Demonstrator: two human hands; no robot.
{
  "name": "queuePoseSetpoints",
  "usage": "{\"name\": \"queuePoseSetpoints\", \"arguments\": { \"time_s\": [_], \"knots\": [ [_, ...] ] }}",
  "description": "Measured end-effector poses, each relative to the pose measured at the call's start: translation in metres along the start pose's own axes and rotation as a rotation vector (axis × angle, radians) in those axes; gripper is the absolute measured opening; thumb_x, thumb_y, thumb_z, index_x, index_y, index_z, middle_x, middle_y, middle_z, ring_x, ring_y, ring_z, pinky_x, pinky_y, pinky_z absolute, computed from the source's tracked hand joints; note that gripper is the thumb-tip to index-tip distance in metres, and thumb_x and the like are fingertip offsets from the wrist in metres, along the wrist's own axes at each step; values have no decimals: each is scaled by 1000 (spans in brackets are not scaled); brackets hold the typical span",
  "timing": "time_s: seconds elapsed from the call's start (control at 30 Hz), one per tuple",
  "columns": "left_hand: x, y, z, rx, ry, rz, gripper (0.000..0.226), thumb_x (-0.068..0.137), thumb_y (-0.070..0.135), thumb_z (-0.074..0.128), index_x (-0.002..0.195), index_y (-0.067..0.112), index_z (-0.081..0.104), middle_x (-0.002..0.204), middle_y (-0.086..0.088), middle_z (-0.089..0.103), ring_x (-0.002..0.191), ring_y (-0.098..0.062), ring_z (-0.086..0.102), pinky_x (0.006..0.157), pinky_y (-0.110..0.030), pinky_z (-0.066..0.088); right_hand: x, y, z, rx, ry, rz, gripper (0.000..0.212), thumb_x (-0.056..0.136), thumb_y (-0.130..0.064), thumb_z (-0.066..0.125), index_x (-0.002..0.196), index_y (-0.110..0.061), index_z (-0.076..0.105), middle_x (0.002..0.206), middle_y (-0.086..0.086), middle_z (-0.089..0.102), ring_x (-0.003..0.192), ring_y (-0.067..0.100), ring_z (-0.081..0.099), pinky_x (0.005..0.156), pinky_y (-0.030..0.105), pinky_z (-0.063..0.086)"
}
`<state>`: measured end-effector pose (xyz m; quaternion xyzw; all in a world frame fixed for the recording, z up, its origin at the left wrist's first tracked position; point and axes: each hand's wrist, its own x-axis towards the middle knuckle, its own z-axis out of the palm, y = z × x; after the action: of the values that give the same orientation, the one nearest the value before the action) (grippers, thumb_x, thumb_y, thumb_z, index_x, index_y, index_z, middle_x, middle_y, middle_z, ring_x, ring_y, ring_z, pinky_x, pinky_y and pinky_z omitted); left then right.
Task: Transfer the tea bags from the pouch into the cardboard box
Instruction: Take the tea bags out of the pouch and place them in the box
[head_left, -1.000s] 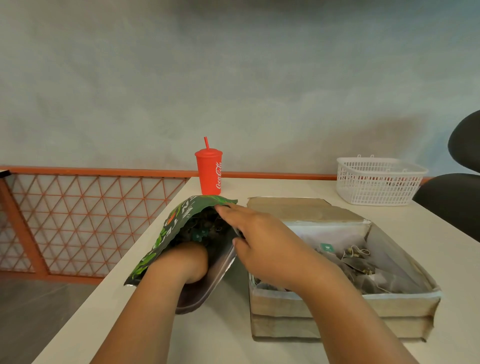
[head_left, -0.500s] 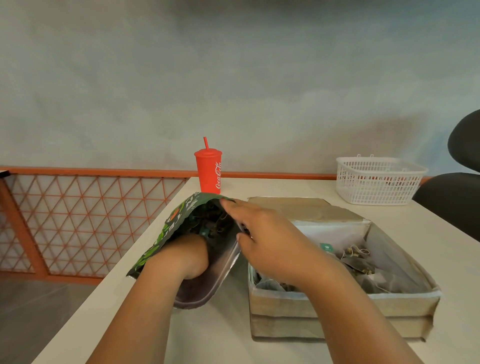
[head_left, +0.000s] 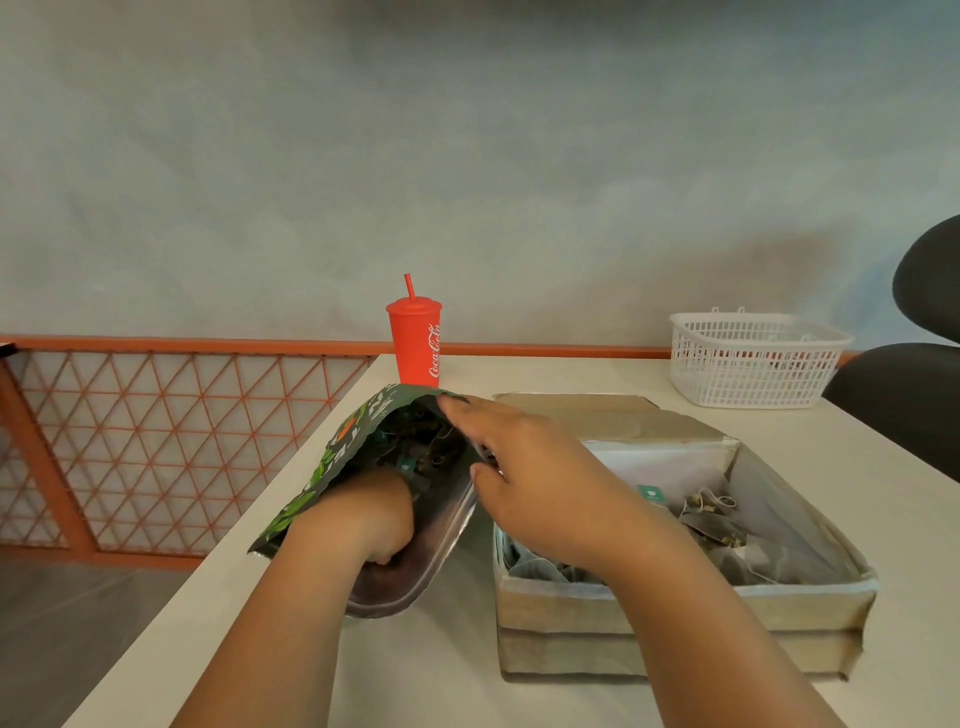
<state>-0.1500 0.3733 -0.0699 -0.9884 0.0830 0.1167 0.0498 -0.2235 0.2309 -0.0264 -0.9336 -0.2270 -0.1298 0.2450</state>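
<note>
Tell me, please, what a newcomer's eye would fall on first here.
The left hand is plunged into the dark green pouch at centre left, while the right hand holds its rim open. Right of them sits a cardboard box with tea bags in it. Behind, a bright red cup stands at the far edge of the table.
</note>
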Motion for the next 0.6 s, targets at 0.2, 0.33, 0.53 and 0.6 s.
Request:
{"name": "queuePoseSetpoints", "arguments": {
  "time_s": [0.2,0.33,0.53,0.6],
  "knots": [
    [12,-7,7,-46,82,26,17,91,8,40,93,12,56,68,2,43,65,-14,45,67,-23,40,0,-1,-1,8,-2,9,60,93,-3,42,146,-24,24,151,-11,28,133,8,29,87,-3,9],
    [9,-8,5,-99,95,8,13,90,9,41,86,15,52,70,1,46,72,-16,49,70,-23,44,0,-2,-1,5,-2,6,60,92,-4,42,145,-24,25,150,-10,29,133,9,31,89,0,11],
    [2,-6,1,-122,72,16,12,89,12,46,92,13,58,69,1,46,66,-13,47,64,-24,40,-1,-2,-2,6,-2,6,59,93,-4,43,145,-25,26,149,-9,32,132,10,33,89,3,15],
    [-1,-5,-2,-126,48,14,6,87,11,50,85,14,55,68,1,47,61,-11,44,63,-24,39,-1,-2,-2,3,-4,0,59,93,-5,43,145,-25,26,149,-9,31,132,10,33,89,3,15]
  ]
}}
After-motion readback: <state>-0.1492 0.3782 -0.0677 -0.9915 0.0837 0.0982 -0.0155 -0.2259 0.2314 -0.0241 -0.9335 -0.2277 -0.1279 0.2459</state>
